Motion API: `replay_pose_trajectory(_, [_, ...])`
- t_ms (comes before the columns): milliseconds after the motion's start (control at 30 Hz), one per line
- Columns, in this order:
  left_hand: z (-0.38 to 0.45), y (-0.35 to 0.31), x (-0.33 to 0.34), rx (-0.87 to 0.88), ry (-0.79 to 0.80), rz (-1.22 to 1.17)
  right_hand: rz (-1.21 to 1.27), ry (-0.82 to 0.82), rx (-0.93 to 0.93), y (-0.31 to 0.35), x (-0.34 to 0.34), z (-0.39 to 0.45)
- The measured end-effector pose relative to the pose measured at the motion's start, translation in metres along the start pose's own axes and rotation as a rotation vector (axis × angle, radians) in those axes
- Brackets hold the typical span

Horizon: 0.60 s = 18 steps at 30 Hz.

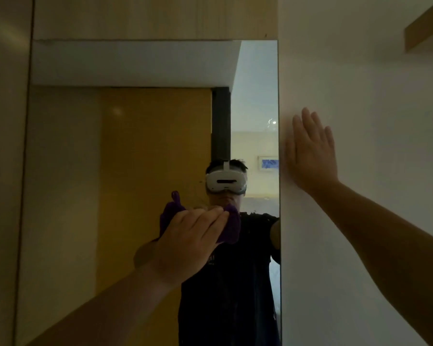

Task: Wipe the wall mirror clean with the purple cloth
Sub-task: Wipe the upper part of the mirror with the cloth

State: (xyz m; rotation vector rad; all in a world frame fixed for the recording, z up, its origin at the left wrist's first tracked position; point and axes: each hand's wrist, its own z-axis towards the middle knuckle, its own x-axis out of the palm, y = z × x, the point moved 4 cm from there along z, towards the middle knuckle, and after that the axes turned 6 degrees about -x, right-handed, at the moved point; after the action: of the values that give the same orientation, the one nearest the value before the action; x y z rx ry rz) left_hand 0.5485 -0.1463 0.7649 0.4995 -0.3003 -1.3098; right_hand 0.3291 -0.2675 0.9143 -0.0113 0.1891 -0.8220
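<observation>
The tall wall mirror fills the middle and left of the head view, with its right edge against a white wall. My left hand presses the bunched purple cloth flat against the glass, a little below mid-height and near the mirror's right side. Purple folds stick out above and to the right of my fingers. My right hand lies flat and open on the white wall just right of the mirror's edge, fingers pointing up. The glass reflects a person in a white headset and a dark shirt.
A white wall runs along the right of the mirror. A wooden shelf edge juts out at the top right. A wood panel sits above the mirror and another to its left.
</observation>
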Motion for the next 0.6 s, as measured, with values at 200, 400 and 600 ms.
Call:
replay_pose_trajectory(200, [0.090, 0.025, -0.004, -0.210, -0.146, -0.110, -0.164, 0.065, -0.067, -0.019, 0.022, -0.003])
replay_pose_trajectory(400, [0.237, 0.067, -0.012, -0.281, -0.194, -0.080, -0.186, 0.056, -0.077, -0.022, 0.026, -0.002])
replay_pose_trajectory(600, [0.337, 0.091, -0.014, -0.329, -0.060, 0.008, -0.186, 0.042, -0.084, -0.023, 0.027, -0.003])
